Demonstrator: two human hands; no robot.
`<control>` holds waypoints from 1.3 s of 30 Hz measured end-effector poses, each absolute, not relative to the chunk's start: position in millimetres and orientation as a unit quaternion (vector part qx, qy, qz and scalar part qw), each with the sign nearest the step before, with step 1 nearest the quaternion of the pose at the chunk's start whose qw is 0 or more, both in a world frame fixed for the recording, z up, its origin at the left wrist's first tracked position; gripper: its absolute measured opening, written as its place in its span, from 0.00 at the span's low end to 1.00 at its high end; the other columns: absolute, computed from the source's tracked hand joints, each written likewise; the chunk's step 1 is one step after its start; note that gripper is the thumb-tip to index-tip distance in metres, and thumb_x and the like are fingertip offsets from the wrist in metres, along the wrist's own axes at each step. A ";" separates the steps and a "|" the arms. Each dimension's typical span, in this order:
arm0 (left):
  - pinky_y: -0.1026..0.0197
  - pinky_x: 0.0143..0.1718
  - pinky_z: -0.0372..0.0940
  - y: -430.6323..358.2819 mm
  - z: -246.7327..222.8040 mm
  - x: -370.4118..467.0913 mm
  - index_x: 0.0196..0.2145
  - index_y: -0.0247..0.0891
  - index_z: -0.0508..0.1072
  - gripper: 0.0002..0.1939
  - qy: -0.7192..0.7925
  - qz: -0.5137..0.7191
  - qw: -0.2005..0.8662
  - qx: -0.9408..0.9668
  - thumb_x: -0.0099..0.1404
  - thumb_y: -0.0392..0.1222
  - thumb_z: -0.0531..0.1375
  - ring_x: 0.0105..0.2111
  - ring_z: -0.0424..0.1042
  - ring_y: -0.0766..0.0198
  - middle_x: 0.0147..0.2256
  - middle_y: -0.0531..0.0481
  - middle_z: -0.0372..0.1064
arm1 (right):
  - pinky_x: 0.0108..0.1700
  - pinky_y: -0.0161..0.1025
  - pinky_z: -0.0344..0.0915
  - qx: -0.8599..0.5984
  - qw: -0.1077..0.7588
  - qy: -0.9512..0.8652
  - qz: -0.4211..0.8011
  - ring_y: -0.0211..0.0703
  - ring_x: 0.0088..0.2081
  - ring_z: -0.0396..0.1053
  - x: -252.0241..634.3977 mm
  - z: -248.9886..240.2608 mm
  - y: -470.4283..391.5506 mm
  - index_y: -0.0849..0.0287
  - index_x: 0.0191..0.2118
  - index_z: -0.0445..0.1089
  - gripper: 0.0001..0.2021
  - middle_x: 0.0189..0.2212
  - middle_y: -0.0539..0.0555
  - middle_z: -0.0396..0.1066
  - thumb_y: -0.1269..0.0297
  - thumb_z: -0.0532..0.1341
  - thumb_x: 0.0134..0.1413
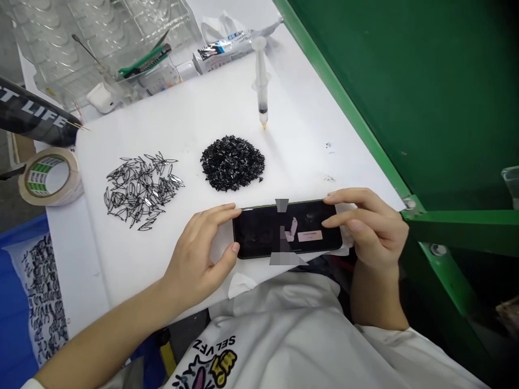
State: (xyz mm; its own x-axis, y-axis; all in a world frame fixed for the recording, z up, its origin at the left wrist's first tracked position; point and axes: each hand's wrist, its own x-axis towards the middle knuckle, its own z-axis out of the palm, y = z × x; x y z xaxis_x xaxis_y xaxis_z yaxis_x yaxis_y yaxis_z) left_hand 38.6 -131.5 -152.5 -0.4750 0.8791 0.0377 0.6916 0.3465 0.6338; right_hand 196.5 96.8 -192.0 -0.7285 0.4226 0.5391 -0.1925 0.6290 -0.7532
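Note:
A black smartphone [257,232] lies sideways at the near edge of the white board, its screen lit with a dark picture and a small pale box. My left hand [198,254] grips its left end, fingers at the top corner and thumb at the lower one. At the other end my right hand [371,227] has one fingertip on the top edge and another digit over the screen; its remaining fingers are curled. Beyond the phone sits a heap of small black pointed pieces [232,163]. Left of that are loose thin black-outlined oval pieces [141,186].
A syringe [261,81] with an amber tip lies on the white board [174,113]. Behind it are a glue tube [227,51], a green-handled tool [144,62] and clear plastic trays [93,32]. A tape roll [51,175] is at left; a green frame [348,102] bounds the right.

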 end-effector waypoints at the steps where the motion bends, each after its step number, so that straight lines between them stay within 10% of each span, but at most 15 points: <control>1: 0.57 0.54 0.55 -131.4 -152.5 38.7 0.54 0.40 0.59 0.19 0.806 0.298 0.158 0.487 0.65 0.40 0.52 0.54 0.59 0.60 0.53 0.48 0.60 | 0.39 0.48 0.68 -0.036 0.356 -0.836 0.416 0.48 0.39 0.70 197.2 -192.2 99.0 0.52 0.30 0.74 0.11 0.38 0.54 0.72 0.69 0.55 0.55; 18: 0.59 0.55 0.55 -130.1 -152.6 38.2 0.53 0.38 0.60 0.18 0.803 0.302 0.157 0.489 0.65 0.39 0.52 0.54 0.58 0.62 0.53 0.48 0.60 | 0.44 0.53 0.67 0.082 0.341 -0.864 0.361 0.51 0.43 0.67 197.0 -190.3 104.2 0.57 0.28 0.73 0.11 0.38 0.57 0.72 0.70 0.54 0.51; 39: 0.55 0.54 0.57 -130.6 -152.2 38.3 0.53 0.42 0.60 0.17 0.802 0.303 0.158 0.489 0.66 0.40 0.52 0.53 0.60 0.59 0.52 0.48 0.61 | 0.36 0.50 0.68 -0.169 0.453 -0.781 0.395 0.49 0.34 0.71 195.2 -200.2 88.2 0.52 0.24 0.73 0.11 0.30 0.52 0.74 0.69 0.56 0.51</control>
State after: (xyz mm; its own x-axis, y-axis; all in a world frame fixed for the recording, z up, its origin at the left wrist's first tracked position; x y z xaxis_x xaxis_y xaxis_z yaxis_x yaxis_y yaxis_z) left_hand 38.3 -130.6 -152.2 -0.4718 0.8807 0.0427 0.6885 0.3377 0.6418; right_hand 195.2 88.2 -200.2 -0.5325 0.6225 0.5736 -0.0939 0.6300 -0.7709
